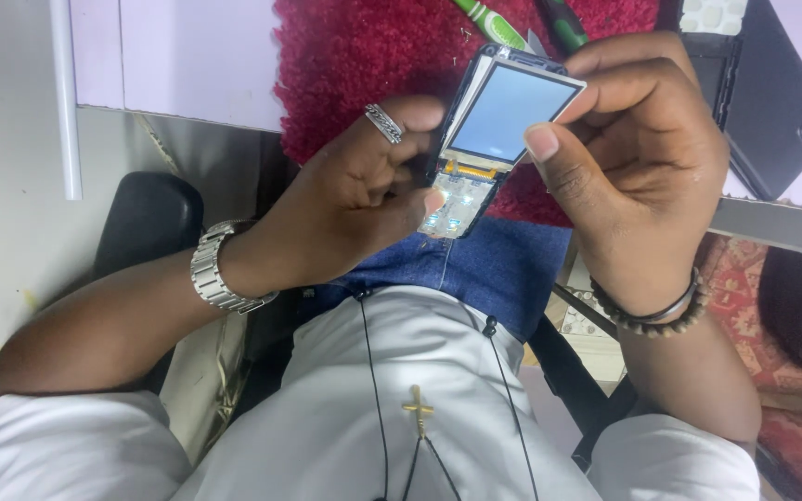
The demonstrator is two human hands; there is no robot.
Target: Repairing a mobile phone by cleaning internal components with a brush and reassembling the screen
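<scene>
A small opened keypad phone (475, 176) with its front cover off is held above my lap, its bare key contacts showing at the near end. My left hand (355, 199), with a silver ring and a metal watch, grips its lower body. My right hand (633, 158), with bead bracelets, pinches the pale blue display panel (512, 111), which sits tilted up from the phone frame on an orange flex strip.
A red fluffy mat (364, 56) lies on the pale purple table (187, 56). Green-handled tools (489, 20) rest on the mat. A black smartphone back (777, 102) and a white keypad (712, 14) lie at the top right. A chair armrest (146, 227) is at left.
</scene>
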